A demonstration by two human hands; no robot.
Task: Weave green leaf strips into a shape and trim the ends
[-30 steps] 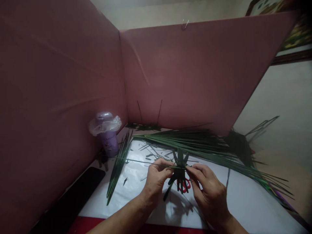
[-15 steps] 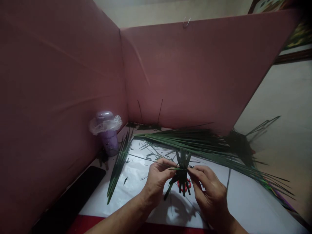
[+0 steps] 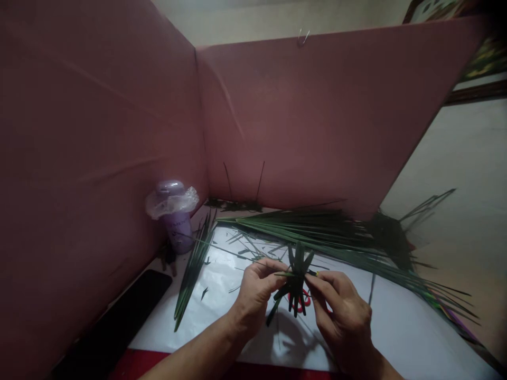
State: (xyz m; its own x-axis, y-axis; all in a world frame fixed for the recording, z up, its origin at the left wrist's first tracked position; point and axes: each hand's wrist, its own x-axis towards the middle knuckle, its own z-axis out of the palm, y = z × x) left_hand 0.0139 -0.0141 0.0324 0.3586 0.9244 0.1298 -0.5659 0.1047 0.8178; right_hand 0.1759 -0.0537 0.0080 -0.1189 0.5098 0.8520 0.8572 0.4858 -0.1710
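Between my hands is a dark green woven palm-leaf piece (image 3: 296, 277), with narrow strips spreading out above and below its middle. My left hand (image 3: 259, 287) pinches its left side between thumb and fingers. A long thin leaf strip (image 3: 222, 249) runs from that hand up and left toward the purple bottle. On the other side, my right hand (image 3: 340, 303) is closed with its fingertips at the piece's right edge. Behind the hanging strips, red scissor handles (image 3: 304, 301) show in part on the white surface; the blades are hidden.
A purple bottle (image 3: 177, 229) with plastic wrap stands at the left. Long palm leaves (image 3: 301, 227) lie across the back, and a shorter bundle (image 3: 192, 279) lies at left. Leaf scraps litter the white sheet (image 3: 400, 322). A black flat object (image 3: 146, 295) and pink partitions (image 3: 309, 116) border the left and back.
My right hand's fingers have shifted slightly at the piece's right edge. The woven piece has turned or moved a little, and the long strip's far end has risen slightly.
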